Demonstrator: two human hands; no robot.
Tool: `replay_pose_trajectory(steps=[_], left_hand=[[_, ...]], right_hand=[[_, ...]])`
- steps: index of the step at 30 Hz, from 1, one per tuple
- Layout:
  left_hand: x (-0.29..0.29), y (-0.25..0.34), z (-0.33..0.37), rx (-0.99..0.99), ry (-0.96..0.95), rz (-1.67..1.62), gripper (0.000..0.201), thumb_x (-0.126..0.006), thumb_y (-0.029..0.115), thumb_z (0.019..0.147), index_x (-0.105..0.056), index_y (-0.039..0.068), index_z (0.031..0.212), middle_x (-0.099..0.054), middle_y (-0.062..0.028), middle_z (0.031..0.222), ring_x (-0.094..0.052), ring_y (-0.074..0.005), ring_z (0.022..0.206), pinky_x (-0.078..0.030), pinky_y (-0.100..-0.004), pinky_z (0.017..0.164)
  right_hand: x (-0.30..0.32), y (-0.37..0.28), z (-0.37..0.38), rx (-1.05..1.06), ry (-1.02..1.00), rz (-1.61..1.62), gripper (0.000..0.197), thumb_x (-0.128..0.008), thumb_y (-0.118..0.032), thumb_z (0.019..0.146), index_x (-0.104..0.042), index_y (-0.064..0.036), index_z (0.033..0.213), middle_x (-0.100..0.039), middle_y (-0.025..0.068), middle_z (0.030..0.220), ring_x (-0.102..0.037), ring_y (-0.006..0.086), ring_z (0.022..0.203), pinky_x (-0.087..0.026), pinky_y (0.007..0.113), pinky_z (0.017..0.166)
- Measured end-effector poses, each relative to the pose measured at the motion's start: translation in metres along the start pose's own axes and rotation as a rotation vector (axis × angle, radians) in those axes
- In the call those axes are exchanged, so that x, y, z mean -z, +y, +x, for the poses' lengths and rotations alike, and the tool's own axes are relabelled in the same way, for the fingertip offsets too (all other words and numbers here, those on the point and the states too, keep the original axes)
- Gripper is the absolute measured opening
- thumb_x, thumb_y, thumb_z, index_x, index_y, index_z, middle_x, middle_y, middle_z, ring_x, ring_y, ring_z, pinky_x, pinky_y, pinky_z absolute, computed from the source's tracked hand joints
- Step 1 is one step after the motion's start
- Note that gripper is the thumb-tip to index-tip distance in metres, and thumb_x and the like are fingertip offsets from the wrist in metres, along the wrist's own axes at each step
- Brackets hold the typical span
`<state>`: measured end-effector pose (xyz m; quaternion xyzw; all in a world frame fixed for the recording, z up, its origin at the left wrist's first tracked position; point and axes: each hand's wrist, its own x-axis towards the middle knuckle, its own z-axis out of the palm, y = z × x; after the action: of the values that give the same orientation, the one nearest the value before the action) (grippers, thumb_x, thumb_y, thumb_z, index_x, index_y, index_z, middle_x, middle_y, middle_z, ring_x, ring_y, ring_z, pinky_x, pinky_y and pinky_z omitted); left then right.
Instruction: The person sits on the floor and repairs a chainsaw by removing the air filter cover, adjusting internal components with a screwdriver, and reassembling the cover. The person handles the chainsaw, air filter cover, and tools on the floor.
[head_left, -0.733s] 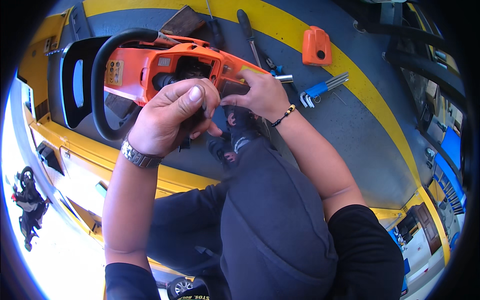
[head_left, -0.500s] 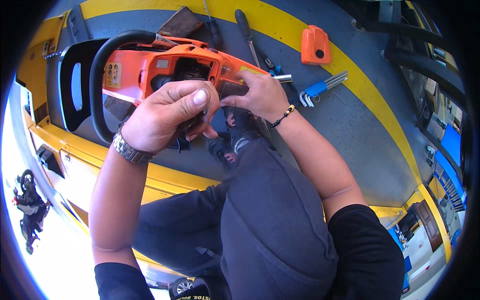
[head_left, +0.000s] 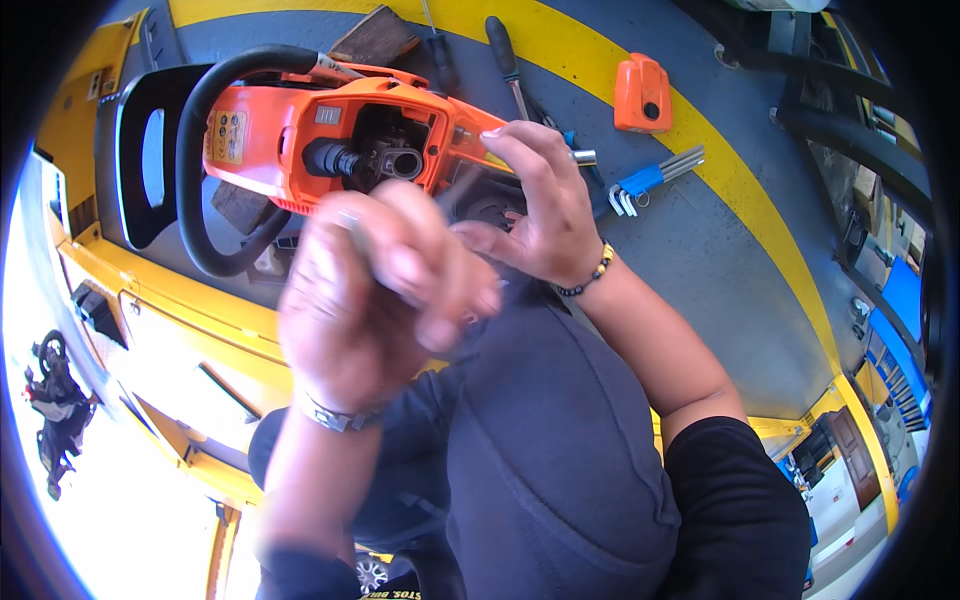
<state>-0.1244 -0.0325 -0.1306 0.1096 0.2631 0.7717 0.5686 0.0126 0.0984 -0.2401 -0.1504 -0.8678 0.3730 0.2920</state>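
In front of me an orange chainsaw (head_left: 262,142) lies with its top bay uncovered, showing a black ribbed hose (head_left: 335,158) and a round metal port (head_left: 402,163). Its black front handle (head_left: 190,165) and hand guard (head_left: 130,160) point left. My left hand (head_left: 370,290) is in the air on the near side of the bay, fingers curled and smeared by motion; whether it holds anything is hidden. At the saw's rear end is my right hand (head_left: 545,205), thumb and fingers spread apart, the fingertips close to the orange housing. I cannot tell if they touch it.
Beyond the saw lie a wood block (head_left: 375,38) and a black-handled screwdriver (head_left: 503,50). To the right are an orange cover (head_left: 642,92) and hex keys in a blue holder (head_left: 645,182). Another wood block (head_left: 240,208) sits beside the saw. A dark metal frame (head_left: 840,125) stands far right.
My left hand has drawn back toward me, away from the saw, uncovering the bay. My right hand has shifted slightly nearer, its fingers more spread.
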Motion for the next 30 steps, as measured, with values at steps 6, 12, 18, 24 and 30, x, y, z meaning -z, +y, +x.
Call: replay_pose_trajectory(steps=[6,12,18,24,30], left_hand=[[-0.030,-0.035,-0.030,0.013,0.159,0.089,0.037,-0.058,0.030,0.107,-0.058,0.001,0.130,-0.055,-0.0226,0.131,-0.067,-0.0226,0.075,-0.057,-0.0419,0.078],[0.035,-0.015,-0.076,0.287,0.015,1.474,0.037,-0.075,0.017,0.093,-0.064,0.005,0.126,-0.063,-0.0142,0.125,-0.071,-0.0301,0.097,-0.057,-0.0369,0.086],[0.175,0.034,-0.130,0.892,-0.294,2.598,0.098,-0.081,0.028,0.081,-0.030,0.016,0.163,-0.040,-0.0220,0.160,-0.048,-0.0403,0.142,-0.037,-0.0520,0.118],[0.207,0.033,-0.107,1.076,-0.584,2.526,0.089,-0.066,0.018,0.092,-0.019,0.020,0.167,-0.040,-0.0194,0.161,-0.042,-0.0398,0.147,-0.028,-0.0559,0.124],[0.239,0.022,-0.140,0.751,-0.536,2.611,0.101,-0.074,0.018,0.080,-0.022,0.021,0.167,-0.050,-0.0217,0.147,-0.048,-0.0421,0.138,-0.029,-0.0601,0.121]], right_hand=[[0.036,-0.030,0.013,0.209,-0.181,0.185,0.030,-0.074,-0.012,0.080,-0.071,-0.0026,0.109,-0.067,0.0086,0.089,-0.066,0.0237,0.077,-0.051,0.036,0.070],[0.061,0.026,-0.073,-0.450,0.334,0.266,0.017,-0.059,-0.010,0.103,-0.064,0.0006,0.091,-0.054,0.0057,0.078,-0.047,0.0132,0.065,-0.038,0.026,0.060],[0.080,0.024,-0.138,-0.447,-0.224,0.075,0.021,-0.063,-0.011,0.098,-0.056,0.0006,0.083,-0.051,0.0076,0.077,-0.049,0.0174,0.066,-0.040,0.029,0.061],[0.064,0.034,-0.190,-0.649,-0.081,0.008,0.020,-0.059,-0.013,0.102,-0.066,0.0026,0.111,-0.056,0.0119,0.093,-0.058,0.0229,0.085,-0.049,0.033,0.077],[0.085,0.060,-0.185,-0.684,0.000,-0.330,0.026,-0.055,-0.007,0.103,-0.067,0.0010,0.125,-0.056,0.0140,0.109,-0.060,0.0250,0.098,-0.051,0.035,0.084]])
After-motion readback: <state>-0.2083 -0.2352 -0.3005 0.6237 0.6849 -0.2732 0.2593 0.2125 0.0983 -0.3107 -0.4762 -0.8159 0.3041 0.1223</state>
